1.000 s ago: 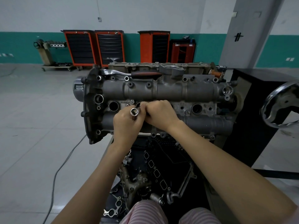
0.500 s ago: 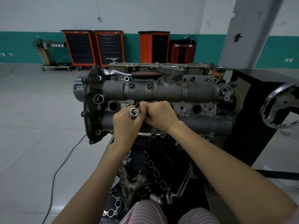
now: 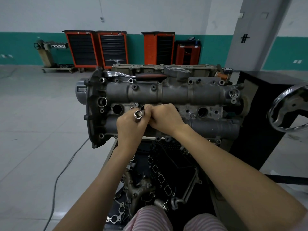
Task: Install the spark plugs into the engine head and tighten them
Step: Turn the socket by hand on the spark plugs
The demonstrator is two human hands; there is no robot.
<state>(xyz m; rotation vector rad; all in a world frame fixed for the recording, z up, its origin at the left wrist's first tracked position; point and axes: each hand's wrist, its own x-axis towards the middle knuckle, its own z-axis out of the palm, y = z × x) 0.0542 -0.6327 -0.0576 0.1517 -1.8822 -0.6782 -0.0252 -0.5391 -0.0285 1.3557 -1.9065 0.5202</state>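
Two hands meet over the engine head [image 3: 175, 95], at the second plug well from its left end: the left hand [image 3: 131, 127] curls its fingers round a bright steel plug socket [image 3: 138, 114], open end toward the camera, while the right hand [image 3: 164, 119] is closed with its fingertips hidden, so what it pinches cannot be told. No spark plug is visible. The socket is judged rigid, smooth, perhaps slippery, and best gripped round its barrel; a plug's ceramic would be brittle.

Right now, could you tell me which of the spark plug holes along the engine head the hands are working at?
The second hole from the left, half hidden behind the left hand and right hand. The leftmost hole and right-side hole stand open, untouched.
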